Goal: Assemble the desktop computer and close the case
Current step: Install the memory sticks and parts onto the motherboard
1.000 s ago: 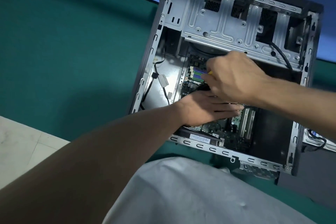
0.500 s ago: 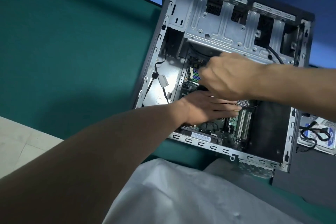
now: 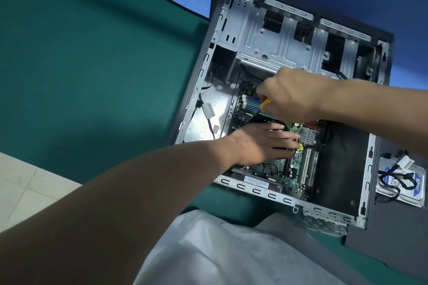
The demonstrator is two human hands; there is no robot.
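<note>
Right hand (image 3: 294, 96) edged up, gripping yellow tool (image 3: 265, 103); left hand (image 3: 259, 143) flat over green motherboard (image 3: 298, 183).

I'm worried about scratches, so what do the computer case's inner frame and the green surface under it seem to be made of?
The inner frame is likely bare sheet metal: silver-grey with a dull sheen, pressed ribs and punched slots. The green surface is probably matte cloth or felt: no gloss and soft, even shading, though the exact fabric can't be told.
</note>
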